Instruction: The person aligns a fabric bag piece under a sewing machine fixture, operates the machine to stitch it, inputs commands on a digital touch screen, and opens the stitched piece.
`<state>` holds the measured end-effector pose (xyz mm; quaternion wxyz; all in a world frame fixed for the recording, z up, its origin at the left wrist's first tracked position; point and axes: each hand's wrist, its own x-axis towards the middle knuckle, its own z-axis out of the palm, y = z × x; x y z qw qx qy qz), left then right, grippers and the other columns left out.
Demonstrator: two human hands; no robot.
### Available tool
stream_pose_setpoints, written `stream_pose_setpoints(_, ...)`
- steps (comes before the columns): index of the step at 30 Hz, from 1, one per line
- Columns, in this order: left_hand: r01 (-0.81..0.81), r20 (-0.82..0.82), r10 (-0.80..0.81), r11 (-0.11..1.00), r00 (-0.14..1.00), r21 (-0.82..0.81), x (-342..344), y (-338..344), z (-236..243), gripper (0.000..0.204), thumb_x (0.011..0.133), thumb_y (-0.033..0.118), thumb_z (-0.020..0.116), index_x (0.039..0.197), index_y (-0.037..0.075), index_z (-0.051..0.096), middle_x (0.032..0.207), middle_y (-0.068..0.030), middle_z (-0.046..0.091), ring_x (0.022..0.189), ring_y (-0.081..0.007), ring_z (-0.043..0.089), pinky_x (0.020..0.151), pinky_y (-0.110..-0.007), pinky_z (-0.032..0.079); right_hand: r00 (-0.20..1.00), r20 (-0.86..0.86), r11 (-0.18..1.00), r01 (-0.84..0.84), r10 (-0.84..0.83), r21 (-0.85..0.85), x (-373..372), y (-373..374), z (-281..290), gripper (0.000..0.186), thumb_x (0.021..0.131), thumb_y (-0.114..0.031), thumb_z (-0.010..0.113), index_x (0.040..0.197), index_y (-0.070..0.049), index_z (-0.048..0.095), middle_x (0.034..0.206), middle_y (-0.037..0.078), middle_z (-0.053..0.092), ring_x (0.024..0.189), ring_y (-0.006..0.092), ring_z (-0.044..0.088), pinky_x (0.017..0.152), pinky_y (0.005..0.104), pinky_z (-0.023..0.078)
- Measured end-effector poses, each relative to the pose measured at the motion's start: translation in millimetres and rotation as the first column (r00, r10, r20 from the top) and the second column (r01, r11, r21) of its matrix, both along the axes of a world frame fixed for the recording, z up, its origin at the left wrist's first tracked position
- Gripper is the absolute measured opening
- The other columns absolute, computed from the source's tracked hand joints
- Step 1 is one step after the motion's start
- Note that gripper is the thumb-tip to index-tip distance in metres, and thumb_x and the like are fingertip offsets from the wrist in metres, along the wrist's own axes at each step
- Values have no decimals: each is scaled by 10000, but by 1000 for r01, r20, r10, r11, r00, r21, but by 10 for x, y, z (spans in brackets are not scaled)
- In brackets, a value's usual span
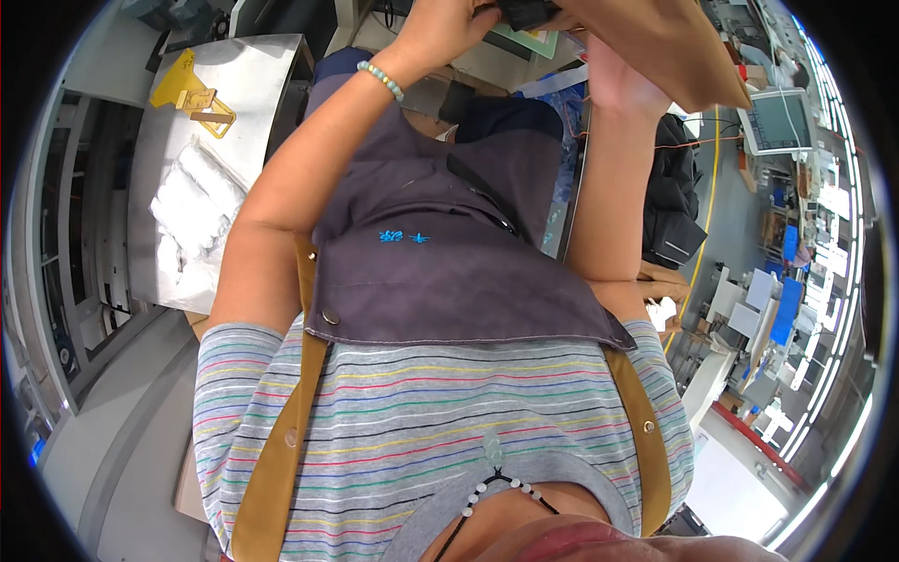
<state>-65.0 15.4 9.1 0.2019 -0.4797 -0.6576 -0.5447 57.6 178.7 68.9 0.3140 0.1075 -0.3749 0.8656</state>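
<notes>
Brown and stiff-looking like card, a big sheet [655, 42] is seen at the top of the view, and its far part is cut off by the top edge. Its right edge is slanted down to a corner near a grey screen [779, 124]. The right hand [626, 82] is set under the sheet, and most of its fingers are covered, so it cannot be told if they are closed on it. The left hand [448, 30] is bent toward a black thing [526, 13] just beside the sheet, and its fingers are only partly shown, so its grip cannot be told either. Wide room is left between the two bare arms, and a dark cloth apron [440, 281] with blue stitching is seen there. Round, smooth beads [384, 82] are worn on the left wrist. On the left, flat yellow pieces [176, 84] are laid on a metal table [257, 84], crinkly whitish plastic [197, 192] is laid nearer, and a strip of metal is left between them. On the right, the grey floor [740, 206] is crossed by a thin yellow line [715, 169]
</notes>
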Motion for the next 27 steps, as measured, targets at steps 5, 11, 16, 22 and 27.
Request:
stream_pose_setpoints(5,164,277,-167,986,946,36,-32,11,-43,85,837,-43,676,921,-54,683,870,-203,689,818,-358,699,739,-398,534,971,-102,877,-239,217,-416,-5,79,97,624,1022,-564,525,1462,-121,535,1488,104,563,1393,309,494,1201,527,357)
stream_pose_setpoints(11,265,323,-227,961,919,-78,-131,-3,-39,40,882,-26,662,917,-42,672,802,-169,686,765,-256,674,719,-367,523,994,-77,994,77,-72,71,-76,8,78,588,1018,-554,534,1424,-131,570,1492,107,556,1344,305,534,1172,506,392)
stream_pose_setpoints(16,333,400,-285,941,871,-55,-179,15,-81,58,904,-17,659,952,-45,675,818,-134,704,764,-208,663,722,-344,520,979,146,889,62,-143,453,134,-132,300,422,1003,-354,608,1327,-85,629,1346,125,603,1165,284,636,1020,451,494)
stream_pose_setpoints(22,289,311,-285,957,907,34,-193,-12,-101,186,882,4,707,1061,-48,703,912,-166,740,855,-218,709,785,-351,552,730,377,327,-219,-570,919,416,-235,505,242,957,-105,675,1188,-34,697,1015,125,737,930,243,720,806,386,573)
stream_pose_setpoints(27,327,99,-313,917,945,-227,-110,-191,195,263,851,52,744,1095,-37,710,979,-214,734,950,-338,720,814,-412,569,663,410,215,-359,-627,908,443,317,262,217,950,-67,679,1160,-21,709,960,126,759,888,234,734,770,374,584)
